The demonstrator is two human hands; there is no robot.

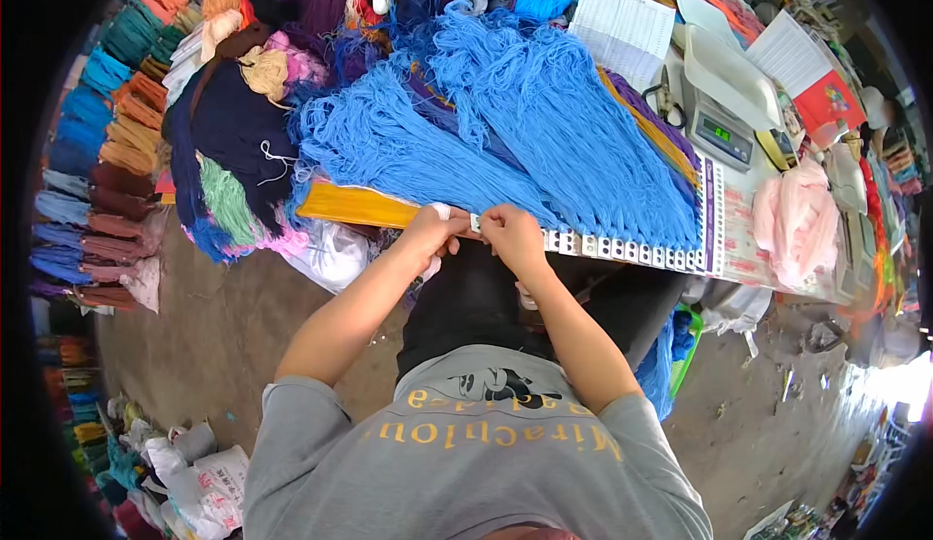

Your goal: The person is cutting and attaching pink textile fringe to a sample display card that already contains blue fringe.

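Note:
At the table's front edge my two hands meet, fingers bent and pinching. A small white card with holes point(475, 222) shows between them. My right hand point(512, 235) closes on that card from the right. My left hand point(432, 235) is closed at its left side; whatever its fingertips grip is hidden. White wrapping shows on some left fingers. A row of similar white holed cards point(604, 247) runs along the edge to my right, with blue thread bundles point(573, 141) fanning away from them across the table. Another blue thread bundle point(384, 137) lies farther left.
A yellow strip point(355, 206) lies left of my hands. Scissors point(665, 103), a digital scale point(721, 137) with a white tray, a printed sheet point(622, 30) and pink thread point(797, 219) sit to the right. Dark thread point(233, 122) heaps at left. A green basket point(688, 350) stands below the table.

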